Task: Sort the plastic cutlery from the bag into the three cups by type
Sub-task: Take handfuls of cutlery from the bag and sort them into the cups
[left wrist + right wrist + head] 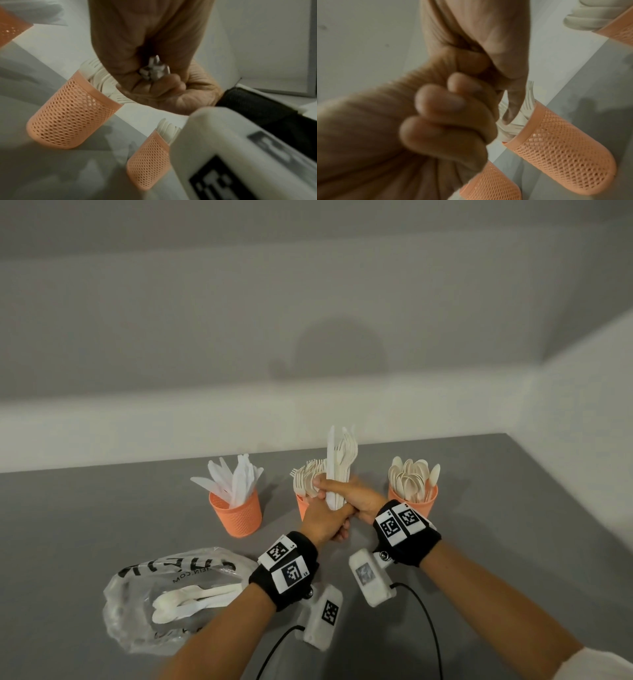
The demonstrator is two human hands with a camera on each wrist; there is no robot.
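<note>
On the grey bench (85, 508), taking the middle cup (301, 506) as the landmark: the clear plastic bag (137, 604) lies well to its left and nearer the person, crumpled, with a few white spoons (191, 599) visible inside it. The left cup (236, 513), an orange mesh one, stands to the left of the middle cup and apart from it, holding white knives (233, 479) with blades up.

The middle cup holds forks (306, 477), tines up, and is largely hidden in the head view by the hands raised in front of it. The left hand (323, 520) has its grip clenched round the lower end of an upright bundle of cutlery (339, 463); a knife and several forks fan out of the top. In the left wrist view the handle ends (154, 70) poke out beneath the curled fingers. The right hand (363, 499) meets the bundle from the right, its grip also curled round it, just above the left hand.

The right cup (426, 505) stands to the right of the middle cup, apart from it, full of spoons with bowls up.
</note>
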